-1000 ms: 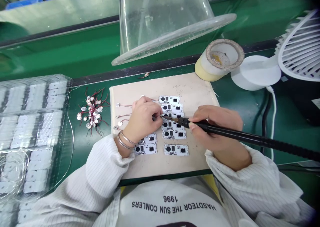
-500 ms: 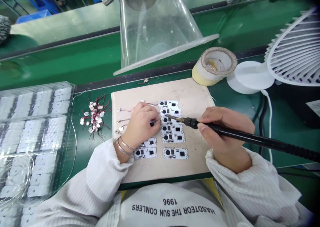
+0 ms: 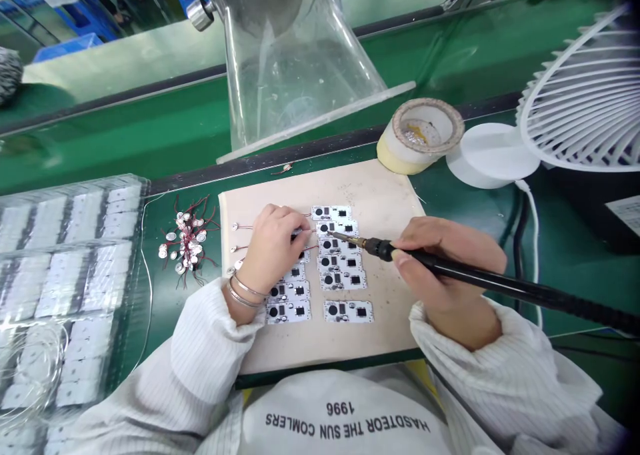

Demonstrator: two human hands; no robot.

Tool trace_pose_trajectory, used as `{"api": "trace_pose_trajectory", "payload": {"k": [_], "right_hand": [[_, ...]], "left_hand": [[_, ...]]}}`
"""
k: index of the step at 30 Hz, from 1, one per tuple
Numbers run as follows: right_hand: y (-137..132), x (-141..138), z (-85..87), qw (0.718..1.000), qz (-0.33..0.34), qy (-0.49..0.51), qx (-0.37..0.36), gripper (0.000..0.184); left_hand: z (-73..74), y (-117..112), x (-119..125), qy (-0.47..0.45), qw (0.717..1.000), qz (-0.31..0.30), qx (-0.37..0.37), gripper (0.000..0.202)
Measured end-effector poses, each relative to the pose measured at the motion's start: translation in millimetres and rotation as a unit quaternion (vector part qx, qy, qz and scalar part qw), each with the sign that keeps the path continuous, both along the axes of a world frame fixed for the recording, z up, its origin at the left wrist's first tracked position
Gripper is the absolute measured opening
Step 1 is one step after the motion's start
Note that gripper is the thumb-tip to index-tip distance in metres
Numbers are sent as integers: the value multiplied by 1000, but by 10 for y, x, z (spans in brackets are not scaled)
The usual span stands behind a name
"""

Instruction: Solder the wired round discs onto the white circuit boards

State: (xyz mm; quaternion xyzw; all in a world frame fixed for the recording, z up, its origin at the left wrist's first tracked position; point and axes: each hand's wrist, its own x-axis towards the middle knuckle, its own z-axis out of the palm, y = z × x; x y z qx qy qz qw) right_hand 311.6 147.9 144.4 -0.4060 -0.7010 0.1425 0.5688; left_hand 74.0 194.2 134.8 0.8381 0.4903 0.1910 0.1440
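Note:
My right hand (image 3: 450, 271) grips a black soldering iron (image 3: 430, 258) like a pen. Its metal tip reaches the column of white circuit boards (image 3: 343, 263), at the left part of an upper board; whether it touches cannot be told. Left of that column, my left hand (image 3: 277, 245) hovers over a second column of boards (image 3: 289, 310), hiding its upper part. The left thumb and index finger are drawn together; what they pinch is too hidden to make out. Small round discs with thin red wires (image 3: 235, 227) lie at the mat's left edge.
A beige mat (image 3: 380, 335) lies under the boards. Left of it are a pile of wired discs (image 3: 187, 241) and clear trays of white pieces (image 3: 65, 275). Behind stand a clear hood (image 3: 300, 95) and a tape roll (image 3: 420, 138); a white fan (image 3: 580, 101) is at right.
My left hand has shifted slightly left and away from the right column of boards, uncovering more of the lower left boards. The iron tip stays by the same upper boards. The view has tilted a little.

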Motion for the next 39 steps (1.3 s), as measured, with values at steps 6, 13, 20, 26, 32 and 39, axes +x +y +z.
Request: {"api": "trace_pose_trajectory", "payload": {"k": [6, 13, 20, 26, 32, 39], "right_hand": [[4, -1, -32, 1000, -4, 3, -4, 14], [15, -40, -38, 999, -22, -21, -14, 12], [25, -66, -19, 1000, -17, -22, -7, 15], [41, -67, -60, 999, -24, -36, -6, 14], [57, -129, -25, 998, -17, -60, -12, 13], [75, -183, 15, 995, -28, -86, -31, 10]], "left_hand": [[5, 3, -10, -18, 1000, 19, -8, 8], [-41, 12, 0, -18, 1000, 12, -10, 8], [-10, 85, 27, -88, 994, -62, 24, 12], [-28, 136, 24, -99, 992, -84, -6, 18], [-17, 141, 28, -81, 994, -63, -35, 17], [-36, 132, 33, -77, 995, -49, -38, 16]]}}
